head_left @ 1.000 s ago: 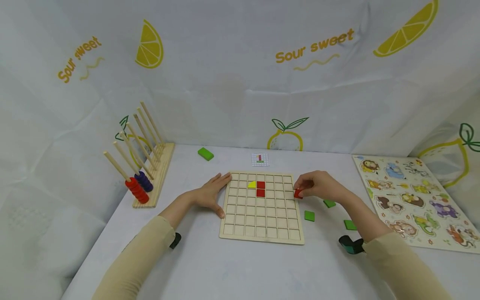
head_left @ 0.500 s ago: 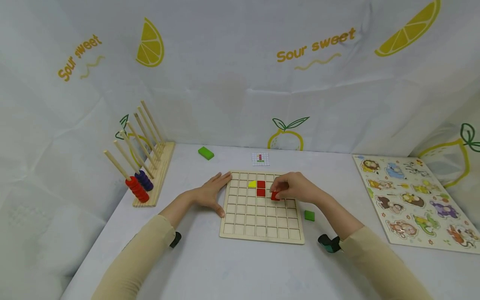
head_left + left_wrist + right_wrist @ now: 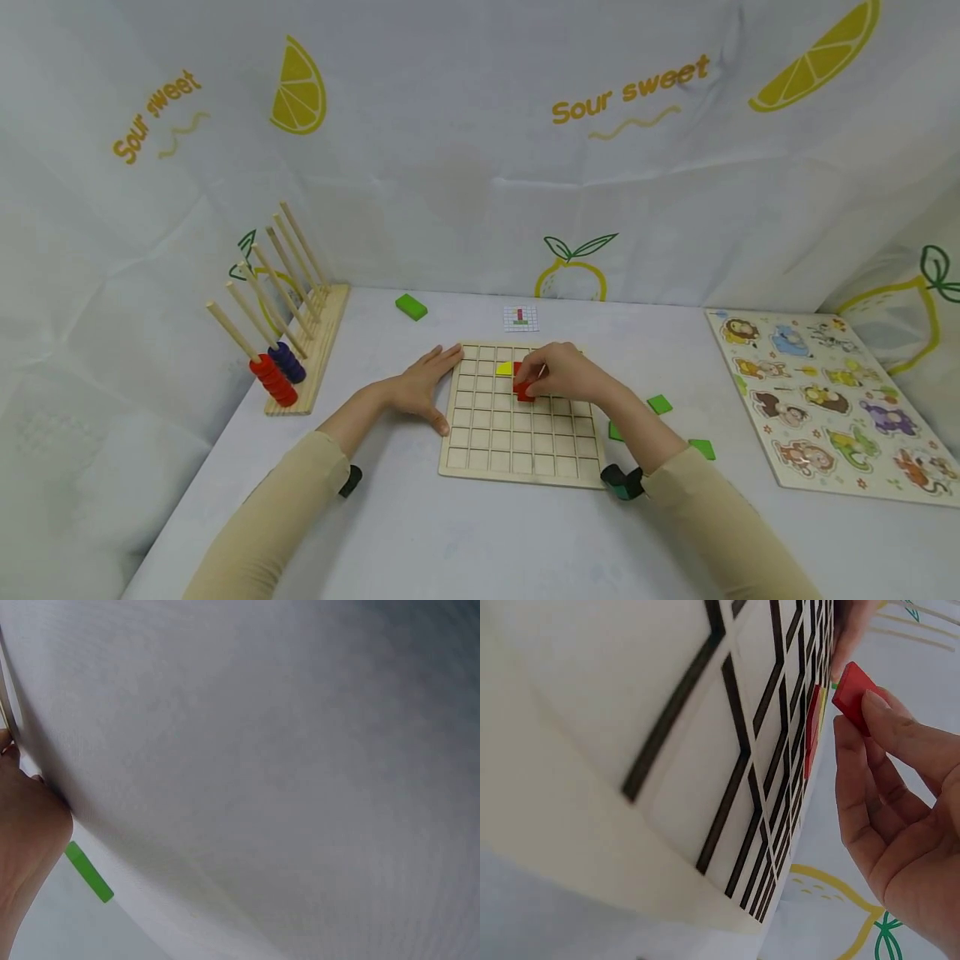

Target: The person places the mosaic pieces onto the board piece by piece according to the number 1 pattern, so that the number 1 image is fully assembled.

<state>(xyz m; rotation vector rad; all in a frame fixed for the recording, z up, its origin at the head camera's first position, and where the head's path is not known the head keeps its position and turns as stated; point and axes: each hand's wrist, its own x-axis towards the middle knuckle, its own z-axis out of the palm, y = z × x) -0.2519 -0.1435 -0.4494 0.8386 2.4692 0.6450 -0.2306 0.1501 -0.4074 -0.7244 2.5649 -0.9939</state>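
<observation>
A wooden grid board (image 3: 491, 437) lies on the white table. My left hand (image 3: 418, 387) rests spread along its left edge, thumb apart from the fingers. Between thumb and fingertips my right hand (image 3: 564, 372) pinches a red square tile (image 3: 853, 686), close over the board's upper middle. In the right wrist view the tile is tilted and stands off the grid. Two red tiles (image 3: 812, 724) sit in the cells beneath, mostly covered by the right hand in the head view. Beside them on the left is a yellow piece (image 3: 504, 369) with a slanted side.
Loose green tiles (image 3: 660, 404) lie right of the board, one partly behind the right forearm. A small printed grid card (image 3: 521, 318) and a green block (image 3: 411, 307) lie beyond it. A peg stand with rings (image 3: 330, 333) is at left, an animal puzzle (image 3: 765, 358) at right.
My right hand has carried the red tile leftward from the board's right edge to over the tiles in the grid. My left hand has stayed at the left edge.
</observation>
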